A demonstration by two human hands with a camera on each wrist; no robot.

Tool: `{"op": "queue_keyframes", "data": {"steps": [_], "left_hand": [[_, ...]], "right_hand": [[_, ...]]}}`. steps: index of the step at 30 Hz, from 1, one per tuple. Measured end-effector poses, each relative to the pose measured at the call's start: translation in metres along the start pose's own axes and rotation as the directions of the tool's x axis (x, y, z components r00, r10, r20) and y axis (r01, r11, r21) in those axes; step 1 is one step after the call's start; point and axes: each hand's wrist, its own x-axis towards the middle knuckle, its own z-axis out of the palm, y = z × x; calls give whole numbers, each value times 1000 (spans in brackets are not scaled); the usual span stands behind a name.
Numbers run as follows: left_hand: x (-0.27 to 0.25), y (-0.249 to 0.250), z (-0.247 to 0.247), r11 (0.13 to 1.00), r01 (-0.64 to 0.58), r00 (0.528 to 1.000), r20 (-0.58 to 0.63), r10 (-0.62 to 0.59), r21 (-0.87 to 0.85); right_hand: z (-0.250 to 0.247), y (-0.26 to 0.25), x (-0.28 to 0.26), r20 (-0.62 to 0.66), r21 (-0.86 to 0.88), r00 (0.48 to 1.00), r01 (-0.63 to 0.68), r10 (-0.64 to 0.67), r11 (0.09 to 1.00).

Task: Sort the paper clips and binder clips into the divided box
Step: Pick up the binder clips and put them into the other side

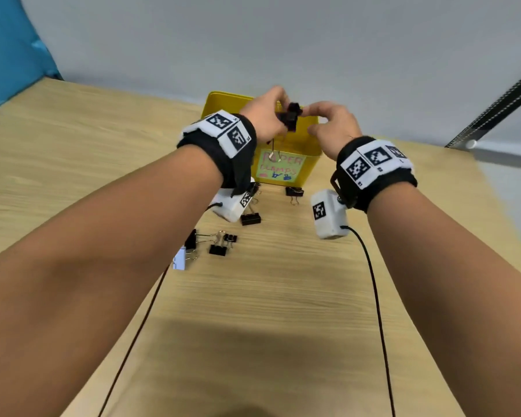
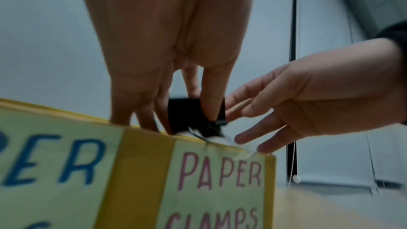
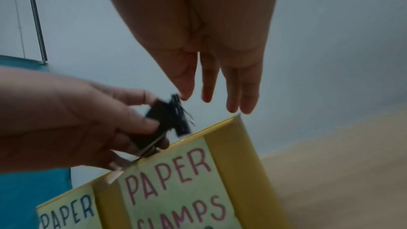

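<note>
The yellow divided box [image 1: 309,164] stands at the far side of the table, and its right label reads "PAPER CLAMPS" [image 2: 220,175]. Over that side's rim, my left hand [image 1: 278,115] pinches a bunch of black binder clips [image 2: 189,116], whose wire handles hang against the front wall. In the right wrist view the same binder clips [image 3: 167,121] sit in the left hand's curled fingers. My right hand [image 3: 211,100] hovers beside them with straight fingers, its thumb tip close to the top clip, holding nothing. The inside of the box is hidden.
Several black binder clips lie loose on the wooden table [image 1: 268,296] in front of the box, one [image 1: 250,218] near my left wrist and one [image 1: 294,192] against the box. A pale clip [image 1: 179,260] lies further left. Two black cables run along the table.
</note>
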Motion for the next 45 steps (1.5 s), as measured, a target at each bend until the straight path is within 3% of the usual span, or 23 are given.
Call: {"op": "queue_keyframes", "data": {"steps": [2,4,6,7,9,11,12,14,17,21,26,28,35,41,43,45], "left_hand": [[-8,-7,0,998,23,999,22,-24,54],[-32,-17,-6,999,9,998,-67,-6,43],[-67,-32,-14,1000,7,985,-170,-9,-12],[-84,-42,-16,999,28,987,-157,-31,-25],[-116,-58,-14,984,168,984,56,-172,61],[-137,-73,-3,914,265,878,316,-360,306],[-143,-77,2,880,258,828,378,-413,398],[-149,-86,11,845,252,800,390,-455,471],[-150,-94,20,829,277,822,327,-466,487],[-150,-100,20,871,323,847,297,-441,371],[-150,-105,20,904,268,866,329,-378,332],[-149,-108,20,913,260,885,300,-356,315],[-143,-105,31,912,256,915,223,-335,321],[-136,-90,50,934,159,947,217,-235,320],[-133,-88,48,942,169,951,204,-234,291],[-131,-87,41,953,201,950,191,-246,227]], "right_hand": [[-2,9,-7,-86,31,996,-13,15,999],[-3,23,-18,-127,-7,992,-19,18,1000],[-5,39,-33,-51,-45,998,-30,28,999],[-4,47,-39,37,-76,998,-47,50,996],[4,56,-51,234,-195,965,-70,115,978],[16,57,-59,366,-331,919,-18,146,943],[22,54,-62,397,-383,906,20,145,923],[34,47,-67,398,-440,909,69,125,895],[51,36,-77,408,-483,909,132,89,866],[69,20,-97,492,-415,864,125,107,901],[99,-1,-114,510,-638,852,282,118,716],[109,-7,-117,493,-651,865,293,96,700],[101,-1,-121,580,-528,811,308,71,792],[85,7,-124,606,-502,796,381,1,776],[77,13,-121,586,-453,810,339,-11,825],[66,22,-116,573,-354,819,212,33,911]]}}
